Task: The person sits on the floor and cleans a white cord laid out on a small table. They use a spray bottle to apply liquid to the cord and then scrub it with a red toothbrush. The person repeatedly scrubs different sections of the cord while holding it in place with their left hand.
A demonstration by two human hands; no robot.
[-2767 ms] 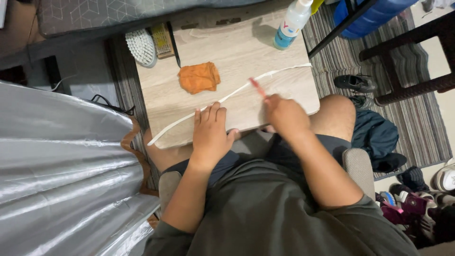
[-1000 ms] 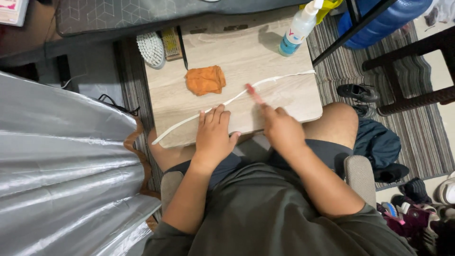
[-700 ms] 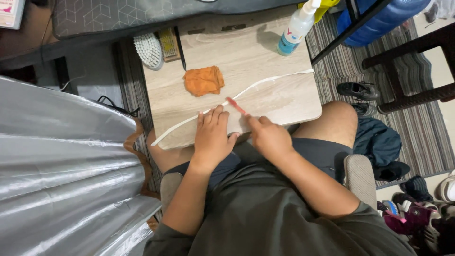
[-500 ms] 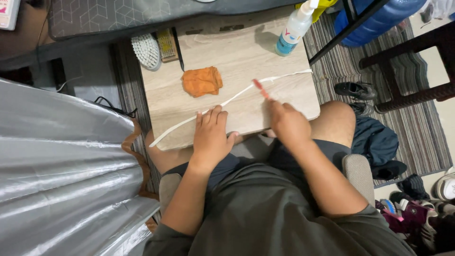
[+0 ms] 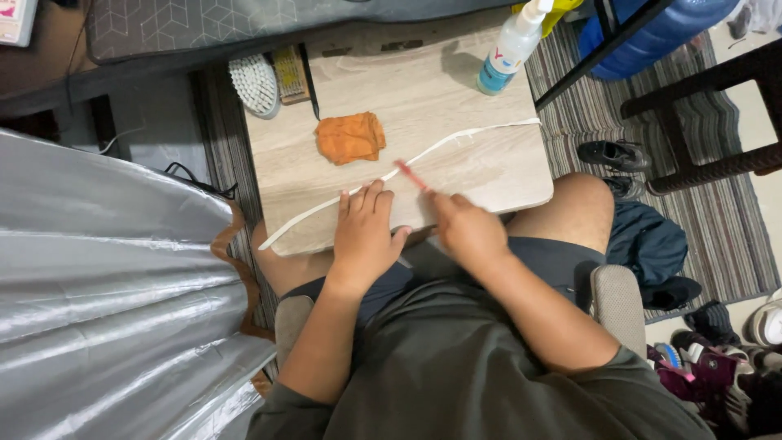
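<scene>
A: Counting from the near edge outward: two hands, one white strip, one small pink tool, one orange cloth, one spray bottle, one brush.

B: Hands first?

A: Left hand [image 5: 364, 236] lies flat with fingers spread, pressing the near edge of the wooden board [image 5: 489, 163] and touching the white strip [image 5: 456, 145]; it grasps nothing. Right hand [image 5: 466, 230] is clenched around the pink tool [image 5: 410, 173], which points toward 11 o'clock with its tip at the strip.

B: Strip position?

A: It runs diagonally over the board, from 7 o'clock near the left corner to 2 o'clock at the right edge.

B: Open room?

A: Bare board lies right of the right hand, toward 2 o'clock. The orange cloth [image 5: 350, 137] sits at 12 o'clock from the left hand, apart from the strip. Farther out, the spray bottle [image 5: 510, 50] stands at the board's far right corner, and the brush [image 5: 254, 84] lies beyond its far left corner.

B: Anything unclear?

A: The tool is motion-blurred, so I cannot tell its kind. The bottle's top is cut off.
</scene>
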